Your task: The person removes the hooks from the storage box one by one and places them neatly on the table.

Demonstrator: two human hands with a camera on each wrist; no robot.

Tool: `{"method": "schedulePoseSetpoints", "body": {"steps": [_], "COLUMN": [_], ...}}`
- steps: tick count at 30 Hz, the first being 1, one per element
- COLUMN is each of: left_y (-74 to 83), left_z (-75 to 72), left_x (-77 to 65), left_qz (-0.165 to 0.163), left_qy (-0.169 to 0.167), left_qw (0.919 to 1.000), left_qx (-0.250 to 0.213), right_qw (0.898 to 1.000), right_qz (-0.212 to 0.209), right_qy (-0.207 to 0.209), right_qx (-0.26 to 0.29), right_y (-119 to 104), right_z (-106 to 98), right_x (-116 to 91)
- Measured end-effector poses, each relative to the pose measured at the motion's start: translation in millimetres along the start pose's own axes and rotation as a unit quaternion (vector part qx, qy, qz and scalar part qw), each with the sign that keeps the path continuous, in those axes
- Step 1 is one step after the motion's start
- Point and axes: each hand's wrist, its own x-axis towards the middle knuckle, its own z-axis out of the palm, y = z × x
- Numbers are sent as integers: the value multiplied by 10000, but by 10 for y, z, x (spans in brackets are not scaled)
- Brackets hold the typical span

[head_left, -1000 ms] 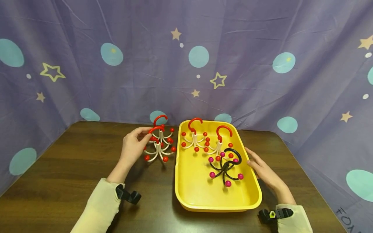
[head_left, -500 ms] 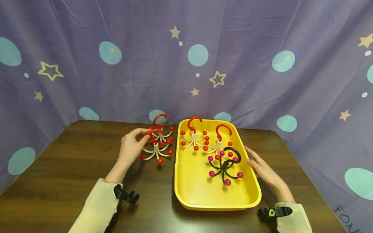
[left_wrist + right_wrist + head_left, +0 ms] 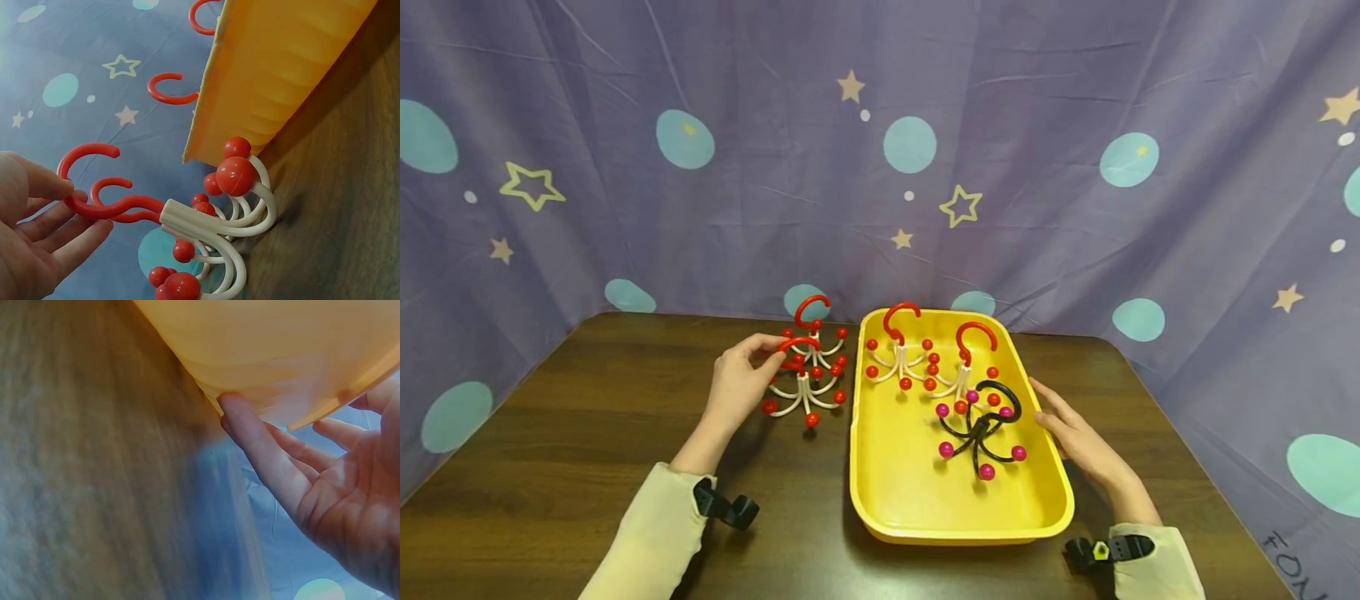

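My left hand (image 3: 741, 379) pinches the red hook of a white multi-arm hanger with red ball tips (image 3: 803, 385), left of the yellow tray (image 3: 895, 508). In the left wrist view, thumb and fingers meet on the red hook (image 3: 94, 210), and the white arms curve out close over the table. Another hanger of the same kind (image 3: 815, 343) stands just behind, partly covered by the held one. My right hand (image 3: 1082, 450) touches the tray's right side with extended fingers; the right wrist view has its fingertips against the tray's outer wall (image 3: 250, 350).
Inside the tray are two white hangers with red hooks, one at the back left (image 3: 901, 358) and one at the right (image 3: 964, 379). A black hanger with pink balls (image 3: 979, 431) lies in front of them. A patterned curtain (image 3: 760, 167) hangs behind the brown table (image 3: 587, 433).
The hanger in my left hand has turned a little and come slightly lower, its ball tips shifting left. The right hand and the tray stay in place.
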Motion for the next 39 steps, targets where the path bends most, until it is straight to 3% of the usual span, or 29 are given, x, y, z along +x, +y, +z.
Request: {"method": "schedulePoseSetpoints", "body": {"steps": [9, 15, 25, 32, 39], "left_y": [42, 128, 553, 785, 959], "left_z": [9, 25, 111, 267, 447], "left_x": [24, 28, 164, 196, 174], "left_qz": [91, 342, 787, 1221, 1281], "left_qy": [-196, -246, -774, -975, -1275], "left_qw": [9997, 9990, 9939, 9877, 9835], "left_qx": [-137, -141, -30, 52, 91], "right_qw": [10000, 10000, 10000, 10000, 10000], "right_qz": [-39, -27, -19, -16, -8], "right_qy": [18, -69, -2, -32, 11], "right_qx": [-8, -24, -54, -25, -45], "right_y": [-10, 23, 12, 4, 17], "right_z": [-21, 0, -16, -15, -11], "right_x": [11, -1, -2, 2, 15]}}
